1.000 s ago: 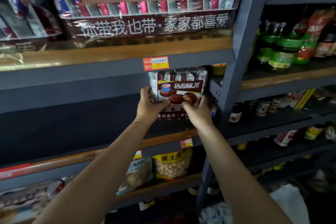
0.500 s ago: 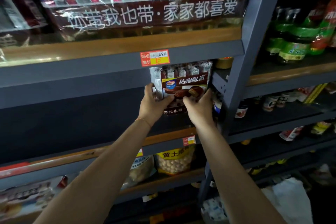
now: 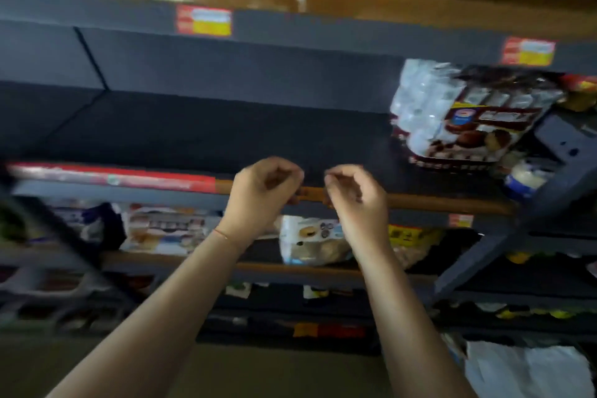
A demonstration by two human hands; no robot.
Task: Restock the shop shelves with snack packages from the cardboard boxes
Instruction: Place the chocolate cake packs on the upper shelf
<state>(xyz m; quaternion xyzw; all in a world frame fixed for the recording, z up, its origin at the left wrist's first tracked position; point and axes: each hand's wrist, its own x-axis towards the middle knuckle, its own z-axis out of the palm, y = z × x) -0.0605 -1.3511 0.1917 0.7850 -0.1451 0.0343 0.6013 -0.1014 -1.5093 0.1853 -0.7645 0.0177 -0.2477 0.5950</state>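
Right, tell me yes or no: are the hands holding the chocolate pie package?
No, both the left hand and right hand are empty in front of the shelf edge, while the chocolate pie package stands apart on the shelf.

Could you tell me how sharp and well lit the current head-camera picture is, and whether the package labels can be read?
Head view: motion blur smears the whole frame; the price tags and the pie package print are unreadable. Lighting is dim, the middle shelf nearly black, with glare at top left. Wide-angle tilt slants the shelves. The left hand and right hand stay fairly distinct.
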